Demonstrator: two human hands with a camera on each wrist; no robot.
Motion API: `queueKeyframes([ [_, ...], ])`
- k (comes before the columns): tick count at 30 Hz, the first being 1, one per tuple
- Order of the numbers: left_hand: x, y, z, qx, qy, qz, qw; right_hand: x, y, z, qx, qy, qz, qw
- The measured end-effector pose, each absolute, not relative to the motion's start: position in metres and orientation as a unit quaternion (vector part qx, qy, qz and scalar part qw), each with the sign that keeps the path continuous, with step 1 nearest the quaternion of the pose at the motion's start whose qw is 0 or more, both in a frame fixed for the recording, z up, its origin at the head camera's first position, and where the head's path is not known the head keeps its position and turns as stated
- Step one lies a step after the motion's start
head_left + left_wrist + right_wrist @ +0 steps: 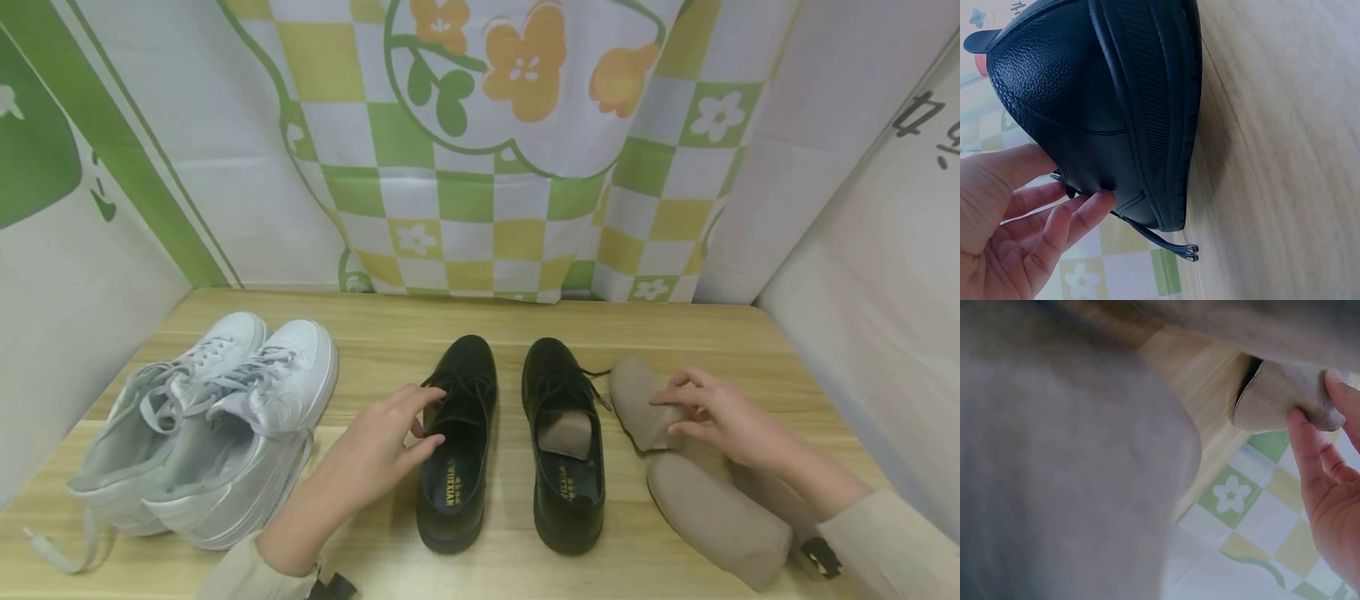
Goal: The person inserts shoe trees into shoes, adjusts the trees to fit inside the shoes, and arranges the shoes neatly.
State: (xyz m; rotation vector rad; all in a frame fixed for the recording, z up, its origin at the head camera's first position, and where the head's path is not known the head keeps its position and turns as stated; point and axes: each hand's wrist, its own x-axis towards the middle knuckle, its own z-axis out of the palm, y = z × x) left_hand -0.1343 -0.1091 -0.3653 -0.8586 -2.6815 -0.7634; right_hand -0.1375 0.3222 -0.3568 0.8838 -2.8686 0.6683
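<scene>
While the right hand pinches the pinched beige shoe insert between thumb and fingertips, the left hand appears to hold, only lightly, the side and collar of the left black lace-up shoe.

Risks noted. The right-hand hold is narrow and sits toward the insert's near end; a knock or twist could let the piece turn or drop. To that hand's left, a loose black lace lies close to the insert's edge and could snag if the piece shifts. A pull by the left hand could tip or slide its shoe, since nothing else is seen bracing it. Two loose beige inserts lie just nearer than the right hand; a lowered forearm could push them.

Visibility. The right forearm covers much of one loose insert. The right wrist view is largely blocked by a blurred beige surface. Whether the pinched piece touches the wooden tabletop cannot be confirmed. Left of the right hand, the seated beige insert has its forward part hidden inside the right black lace-up shoe.
</scene>
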Motion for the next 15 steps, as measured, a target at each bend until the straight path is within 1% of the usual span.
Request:
queueKeyframes([
  [15,-0.1337,-0.11,-0.364,-0.292,-0.912,-0.269,0.103,-0.1354,0.3252,-0.3562,0.283,-0.93,0.23,0.045],
])
